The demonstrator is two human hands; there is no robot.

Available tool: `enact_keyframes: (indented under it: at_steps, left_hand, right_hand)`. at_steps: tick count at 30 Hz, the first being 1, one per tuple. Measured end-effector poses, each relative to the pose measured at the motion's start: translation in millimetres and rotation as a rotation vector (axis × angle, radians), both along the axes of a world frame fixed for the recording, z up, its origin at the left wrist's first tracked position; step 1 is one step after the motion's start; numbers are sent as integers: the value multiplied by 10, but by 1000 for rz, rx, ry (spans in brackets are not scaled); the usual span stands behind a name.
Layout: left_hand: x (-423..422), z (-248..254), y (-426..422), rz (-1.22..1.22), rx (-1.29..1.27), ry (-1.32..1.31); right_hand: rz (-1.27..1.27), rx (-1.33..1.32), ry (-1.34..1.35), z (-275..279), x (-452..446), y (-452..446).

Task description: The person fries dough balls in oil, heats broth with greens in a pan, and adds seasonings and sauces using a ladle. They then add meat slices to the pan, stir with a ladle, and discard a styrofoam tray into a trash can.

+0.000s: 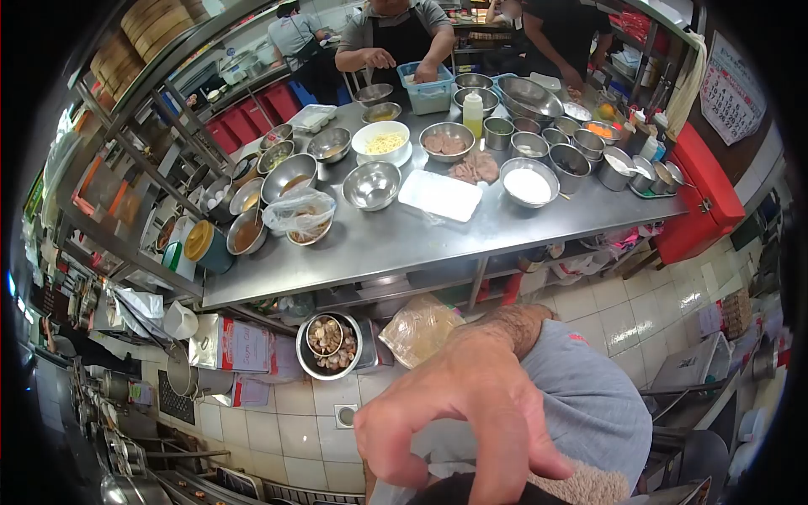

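Observation:
My right hand [471, 404] is raised very close to the camera at the bottom centre, its forearm bent back from the grey sleeve [589, 387]. Its fingers are curved and spread apart, with nothing visible between them. Below, at the frame's edge, the fingers reach beside a dark shape [471, 488] that I cannot make out; some fingertips are cut off. My left hand is out of view. Beyond the hand lies a plastic-wrapped package [421, 330], next to a large bowl of shellfish-like pieces [337, 367] on the tiled floor.
A steel table [337, 261] ahead bears metal bowls, a white tray [440, 195], meat slices [475, 167] and a squeeze bottle [473, 114]. Across it, a person's hands are at a blue container [429, 94]. Boxes [244, 345] stand left, a red cabinet [699, 202] right.

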State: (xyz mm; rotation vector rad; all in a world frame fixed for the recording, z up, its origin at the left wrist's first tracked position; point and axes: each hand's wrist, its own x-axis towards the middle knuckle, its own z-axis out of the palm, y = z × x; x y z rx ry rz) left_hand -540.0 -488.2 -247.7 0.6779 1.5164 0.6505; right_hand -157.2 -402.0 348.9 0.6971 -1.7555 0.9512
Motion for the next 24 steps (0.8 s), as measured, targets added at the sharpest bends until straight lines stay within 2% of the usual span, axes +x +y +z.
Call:
enact_keyframes:
  at_steps: [2,3,5,7,8,9,11,12,14,15,16,18,19,21,23,24]
  left_hand:
    - [95,48,-43,68,-161,35]
    - [132,46,-43,67,-161,37]
    - [212,77,-73,23,-67,-205]
    - [572,392,-52,104,-248,70]
    - [950,947,15,152,-346,188]
    - [1085,1035,36,157,-345,210]
    - [1414,1068,47,152,-291,212]
    - [1577,1091,27,160,-265,215]
    - [1929,1112,13,189,-212,225]
    - [2087,1133,-5,208,-201,226]
    - [2220,1140,-51,228,-199,224]
    - [2415,1159,-169,271,-204,209]
    - [2483,1147,-246,294,-211,194]
    - [2581,1135,-437,331,-219,173]
    - [2571,932,-750,416,-198,210]
    - [2455,664,-975,432,-162,130]
  right_hand:
    - [-12,16,21,4,204,63]
    - [-20,29,41,3,314,92]
    - [-20,59,82,5,543,178]
    - [-86,29,122,-20,822,324]
    - [-155,-17,140,-86,1001,446]
    - [-276,-291,86,-199,1198,586]
    - [-528,-652,122,-707,1582,1222]
    - [-659,-950,94,-973,1819,1509]
    - [-1062,-1498,147,-1526,2327,2114]
    - [-1202,-1653,215,-1850,2619,2374]
    - [-1278,-1733,294,-2159,2917,2592]
    - [-1367,-1831,254,-2585,3456,2965]
    - [-1353,-1834,224,-2560,3552,3009]
    - [-1364,-2057,275,-2537,3711,3102]
    - [-1390,-2082,266,-2698,3846,3289]
    - [-1432,-2099,282,-2815,3909,3383]
